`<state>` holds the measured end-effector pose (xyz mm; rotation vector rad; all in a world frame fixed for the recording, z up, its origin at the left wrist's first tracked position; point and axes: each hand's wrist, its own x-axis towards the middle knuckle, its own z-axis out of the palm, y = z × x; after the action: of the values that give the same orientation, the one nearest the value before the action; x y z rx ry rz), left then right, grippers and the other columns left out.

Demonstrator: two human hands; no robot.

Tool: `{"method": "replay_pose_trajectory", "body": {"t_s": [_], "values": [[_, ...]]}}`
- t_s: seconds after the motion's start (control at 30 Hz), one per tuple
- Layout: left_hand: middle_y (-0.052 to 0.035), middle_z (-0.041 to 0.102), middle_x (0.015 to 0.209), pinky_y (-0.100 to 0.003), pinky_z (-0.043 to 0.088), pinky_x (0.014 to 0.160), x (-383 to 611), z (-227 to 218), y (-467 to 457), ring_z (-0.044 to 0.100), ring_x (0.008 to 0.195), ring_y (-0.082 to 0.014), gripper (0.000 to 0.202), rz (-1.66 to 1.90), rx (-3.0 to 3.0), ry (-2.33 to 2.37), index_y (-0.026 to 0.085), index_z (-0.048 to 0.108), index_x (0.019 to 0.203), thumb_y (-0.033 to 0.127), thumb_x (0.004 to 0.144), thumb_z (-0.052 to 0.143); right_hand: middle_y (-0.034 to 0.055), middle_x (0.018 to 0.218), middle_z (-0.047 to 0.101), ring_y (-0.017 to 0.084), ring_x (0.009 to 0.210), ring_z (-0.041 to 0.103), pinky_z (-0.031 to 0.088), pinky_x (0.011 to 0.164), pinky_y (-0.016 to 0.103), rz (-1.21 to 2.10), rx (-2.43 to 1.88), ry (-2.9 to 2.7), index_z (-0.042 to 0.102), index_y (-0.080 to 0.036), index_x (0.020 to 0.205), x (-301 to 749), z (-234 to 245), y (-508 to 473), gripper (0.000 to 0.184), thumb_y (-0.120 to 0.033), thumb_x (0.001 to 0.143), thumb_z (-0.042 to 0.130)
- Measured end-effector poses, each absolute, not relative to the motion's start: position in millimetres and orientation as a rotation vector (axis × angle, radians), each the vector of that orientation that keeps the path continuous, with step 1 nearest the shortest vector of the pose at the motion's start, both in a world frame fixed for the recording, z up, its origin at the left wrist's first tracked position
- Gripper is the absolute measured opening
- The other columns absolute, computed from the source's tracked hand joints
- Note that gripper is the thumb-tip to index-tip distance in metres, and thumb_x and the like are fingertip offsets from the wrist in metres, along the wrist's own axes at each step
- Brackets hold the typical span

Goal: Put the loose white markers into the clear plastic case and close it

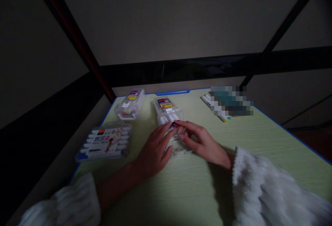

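A clear plastic marker case [155, 105] lies in the middle of the table with its lid [178, 146] folded open toward me. Several white markers [166, 118] sit inside, their ends at the case's mouth. My left hand [154, 151] comes in from the left, its fingers stretched to a black-ended marker [173, 124] and its thumb apart. From the right, my right hand [203, 143] touches the same marker ends with its index fingertip. Its thumb is held apart over the lid, and its other fingers are loosely bent and partly hidden.
A second clear marker case [141, 103] stands at the back left. Nearer on the left lies a wide marker set [103, 143] with a printed label. Loose white markers [220, 113] lie at the back right beside a blurred-out flat item [230, 99]. The table [259, 163] has blue edges.
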<state>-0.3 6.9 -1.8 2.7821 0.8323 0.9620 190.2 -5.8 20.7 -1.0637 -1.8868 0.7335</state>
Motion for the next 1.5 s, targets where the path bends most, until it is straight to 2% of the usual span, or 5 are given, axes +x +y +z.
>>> {"method": "replay_pose_trajectory", "body": {"t_s": [0.4, 0.73, 0.9, 1.33, 1.5], "values": [[-0.0177, 0.030, 0.142, -0.046, 0.034, 0.105, 1.0, -2.8, 6.7, 0.027, 0.131, -0.0264, 0.044, 0.895, 2.835, 0.850, 0.010, 0.035, 0.131, 0.012, 0.087, 0.037, 0.0045, 0.085, 0.060, 0.011, 0.063, 0.050, 0.045, 0.056, 0.024, 0.777, -1.084, -1.868, 0.050, -0.013, 0.124, 189.6, 20.0, -5.9, 0.041, -0.018, 0.084, 0.049], [-0.0191, 0.021, 0.146, -0.048, 0.031, 0.105, 1.4, -0.7, 4.8, 0.022, 0.133, -0.0289, 0.046, 0.806, 2.863, 0.856, 0.009, 0.030, 0.134, 0.023, 0.091, 0.037, 0.0067, 0.088, 0.062, 0.011, 0.063, 0.051, 0.045, 0.055, 0.025, 0.792, -1.099, -1.852, 0.050, -0.010, 0.124, 189.5, 19.1, -5.9, 0.041, -0.021, 0.084, 0.049], [-0.0171, 0.018, 0.147, -0.050, 0.029, 0.105, 1.4, -0.7, 4.3, 0.019, 0.134, -0.0302, 0.051, 0.794, 2.854, 0.860, 0.012, 0.026, 0.136, 0.025, 0.089, 0.041, 0.0049, 0.084, 0.062, 0.011, 0.065, 0.052, 0.046, 0.057, 0.025, 0.787, -1.083, -1.853, 0.050, -0.012, 0.123, 189.4, 20.3, -5.8, 0.041, -0.021, 0.084, 0.050], [-0.0185, 0.026, 0.144, -0.048, 0.030, 0.106, 1.5, 0.0, 5.3, 0.022, 0.133, -0.0282, 0.046, 0.847, 2.836, 0.842, 0.009, 0.031, 0.132, 0.023, 0.089, 0.039, 0.0056, 0.083, 0.060, 0.011, 0.064, 0.051, 0.046, 0.057, 0.026, 0.828, -1.076, -1.848, 0.049, -0.008, 0.123, 189.2, 19.8, -6.0, 0.041, -0.020, 0.084, 0.049], [-0.0188, 0.028, 0.143, -0.048, 0.032, 0.105, 1.0, -1.2, 5.2, 0.023, 0.133, -0.0283, 0.044, 0.896, 2.832, 0.843, 0.009, 0.034, 0.131, 0.020, 0.088, 0.040, 0.0045, 0.082, 0.060, 0.011, 0.063, 0.051, 0.045, 0.057, 0.025, 0.811, -1.070, -1.851, 0.050, -0.010, 0.123, 189.1, 20.4, -6.5, 0.040, -0.020, 0.084, 0.049]]}}
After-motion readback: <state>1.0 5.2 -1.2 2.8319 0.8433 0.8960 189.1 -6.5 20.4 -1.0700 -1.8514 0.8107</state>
